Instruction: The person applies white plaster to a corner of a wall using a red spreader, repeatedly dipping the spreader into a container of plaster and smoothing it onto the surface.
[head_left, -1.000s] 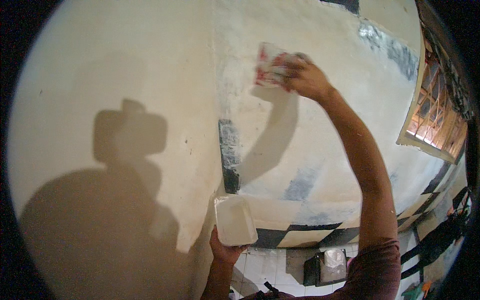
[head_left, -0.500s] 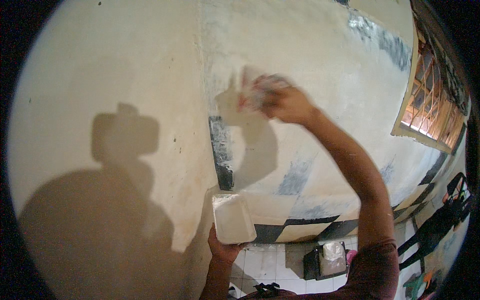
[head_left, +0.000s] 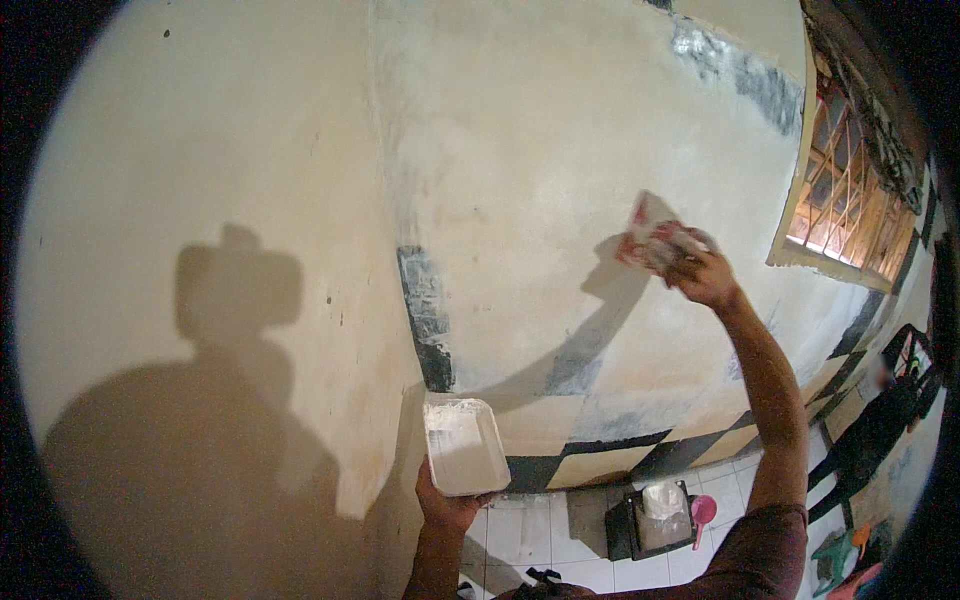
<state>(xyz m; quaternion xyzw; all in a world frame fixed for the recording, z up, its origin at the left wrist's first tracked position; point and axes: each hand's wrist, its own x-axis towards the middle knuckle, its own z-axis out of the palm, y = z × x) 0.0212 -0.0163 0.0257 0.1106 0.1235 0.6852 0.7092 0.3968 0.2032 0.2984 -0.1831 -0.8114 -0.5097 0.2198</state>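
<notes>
Maroon top is showing here, and bare hands are working!

We're seeing a short right sleeve, dark maroon, ending above the elbow; both forearms are going uncovered. Left hand and right hand are going gloveless. Low down by the front, a black strap-like piece is poking up, its exact kind escaping me.

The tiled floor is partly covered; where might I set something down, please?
In the picture, bare tiles show between the left hand and the dark box. It is crowded around the box: a white item on top, a pink dipper at its right.
</notes>
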